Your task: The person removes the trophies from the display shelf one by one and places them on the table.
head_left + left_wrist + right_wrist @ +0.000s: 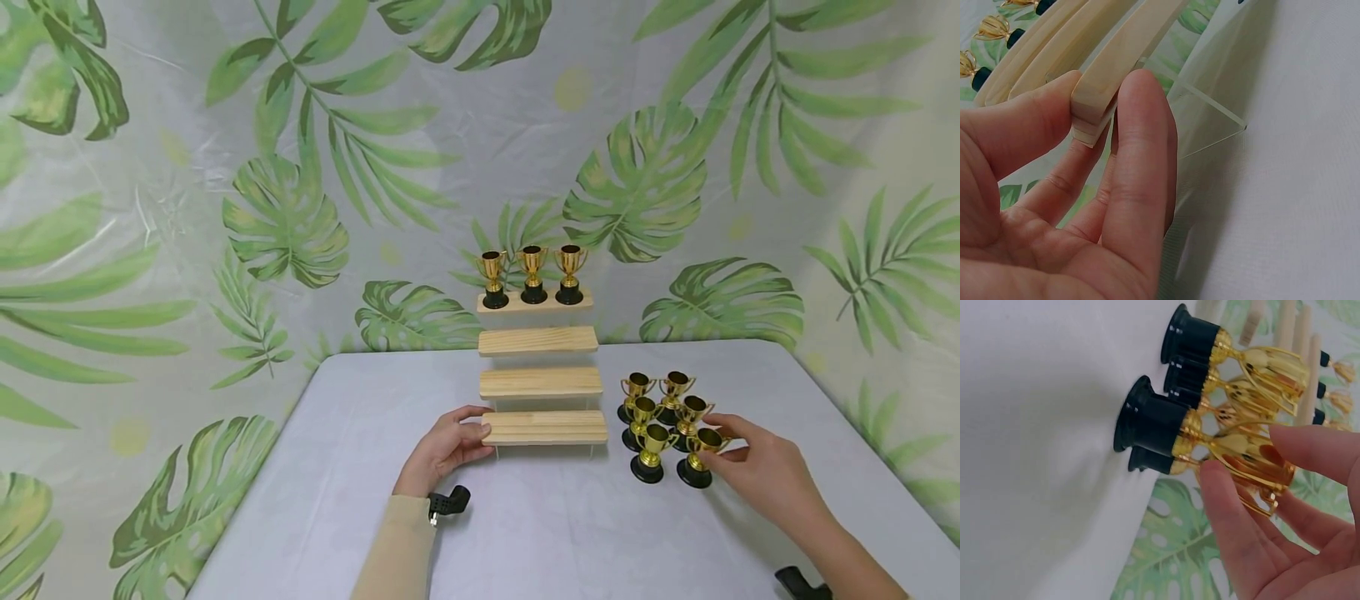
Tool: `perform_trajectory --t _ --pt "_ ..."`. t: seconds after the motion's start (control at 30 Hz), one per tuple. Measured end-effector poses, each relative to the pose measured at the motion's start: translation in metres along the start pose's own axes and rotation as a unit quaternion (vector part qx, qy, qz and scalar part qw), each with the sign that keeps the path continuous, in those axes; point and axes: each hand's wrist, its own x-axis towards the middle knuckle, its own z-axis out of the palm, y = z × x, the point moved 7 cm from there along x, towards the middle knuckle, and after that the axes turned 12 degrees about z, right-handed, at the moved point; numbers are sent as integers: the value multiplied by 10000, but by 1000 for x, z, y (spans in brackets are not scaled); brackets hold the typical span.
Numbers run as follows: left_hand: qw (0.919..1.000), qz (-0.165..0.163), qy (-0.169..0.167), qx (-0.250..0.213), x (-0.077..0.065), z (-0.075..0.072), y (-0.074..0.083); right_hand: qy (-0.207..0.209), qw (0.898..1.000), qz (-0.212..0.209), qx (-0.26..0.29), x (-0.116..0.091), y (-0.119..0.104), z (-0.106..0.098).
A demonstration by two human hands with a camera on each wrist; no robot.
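My left hand [444,448] holds the left end of the lowest board of a tiered wooden display stand [543,428]. In the left wrist view the thumb is against one face of that board [1099,94], with fingers along the other side. My right hand [772,471] is at the front right small gold trophy cup [694,475], which has a black base. The right wrist view has thumb and fingers around the gold bowl of this trophy [1241,453]. Its base appears close to the table; contact is unclear. Several matching trophies [648,468] stand beside it.
Three gold trophies [532,287] stand in a row on the top board [513,307]. The lower boards sit on thin clear supports. A white cloth covers the table [540,533]. Behind hangs a leaf-patterned curtain [480,142].
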Motion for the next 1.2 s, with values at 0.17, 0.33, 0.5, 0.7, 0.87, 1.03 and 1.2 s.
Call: perform_trajectory --t 0.17,0.33,0.5,0.7,0.87,1.03,1.2 --pt "10000 -5 -2 0 -1 0 -1 33 9998 -99 -142 -1 -3 -7" --pt "10000 -46 46 -69 -1 -1 -2 95 9992 -254 -292 -3 -7 -15" --pt "10000 -11 60 -41 0 -1 -1 188 9986 -350 -338 -2 -11 -27" --pt "9999 -15 117 -16 0 -3 0 382 9973 -497 -391 -2 -18 -41" --pt "10000 51 60 47 0 -1 1 586 9952 -654 -426 -1 -26 -50" --pt "9999 92 29 108 0 0 2 764 9932 -790 -382 0 -34 -58" --pt "9997 176 8 167 1 0 2 901 9915 -901 -272 2 -47 -64"
